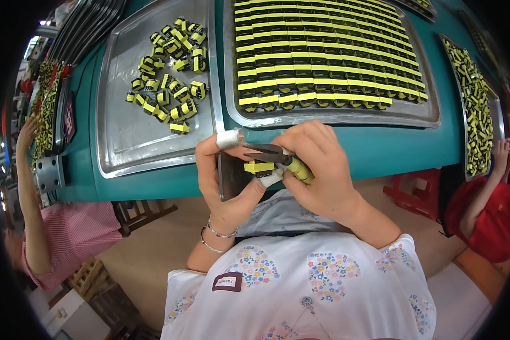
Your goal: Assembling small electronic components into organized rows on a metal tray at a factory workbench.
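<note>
My left hand (pixel 224 192) pinches a small yellow-and-black transformer (pixel 259 168) near its fingertips. White tape wraps the index finger and thumb of that hand. A dark flat plate (pixel 230 177) rests against the inside of its fingers; I cannot make out what it is. In my right hand (pixel 322 170) is a pair of pliers (pixel 266 152) with dark pointed jaws and a yellow-green handle. The jaws stand apart just above the transformer; whether they touch it I cannot tell. The closed fingers hide much of the handle.
A metal tray (pixel 116 113) with loose transformers (pixel 173 62) lies at the left. Another tray (pixel 436 107) holds neat rows of transformers (pixel 328 68). All stand on a green table (pixel 345 144). Co-workers sit at both sides; a red stool (pixel 416 192) is at the right.
</note>
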Action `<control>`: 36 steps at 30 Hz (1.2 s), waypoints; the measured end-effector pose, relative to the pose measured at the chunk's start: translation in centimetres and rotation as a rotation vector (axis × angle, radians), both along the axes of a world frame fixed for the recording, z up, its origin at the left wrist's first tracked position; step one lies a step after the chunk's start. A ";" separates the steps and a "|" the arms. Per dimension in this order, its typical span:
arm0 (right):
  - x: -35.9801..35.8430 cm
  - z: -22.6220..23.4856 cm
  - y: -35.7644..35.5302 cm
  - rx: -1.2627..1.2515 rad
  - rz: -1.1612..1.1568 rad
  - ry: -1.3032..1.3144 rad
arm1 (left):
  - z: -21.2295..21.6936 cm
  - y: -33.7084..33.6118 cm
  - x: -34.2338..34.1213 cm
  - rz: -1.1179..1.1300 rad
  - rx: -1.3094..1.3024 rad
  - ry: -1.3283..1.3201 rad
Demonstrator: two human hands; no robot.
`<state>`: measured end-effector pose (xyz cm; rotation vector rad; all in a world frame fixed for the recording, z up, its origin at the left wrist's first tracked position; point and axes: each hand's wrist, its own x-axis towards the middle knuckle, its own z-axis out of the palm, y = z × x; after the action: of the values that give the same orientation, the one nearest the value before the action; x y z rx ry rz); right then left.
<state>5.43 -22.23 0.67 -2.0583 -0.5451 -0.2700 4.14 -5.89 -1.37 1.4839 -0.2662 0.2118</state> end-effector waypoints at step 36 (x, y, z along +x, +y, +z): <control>0.1 -1.6 -0.2 -0.178 -0.067 -0.254 | -0.4 -0.1 -0.2 -0.042 0.013 0.080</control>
<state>5.50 -22.42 -0.96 -2.2324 -0.6744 -0.5451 3.91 -5.99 -1.75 1.4946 -0.2341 0.1168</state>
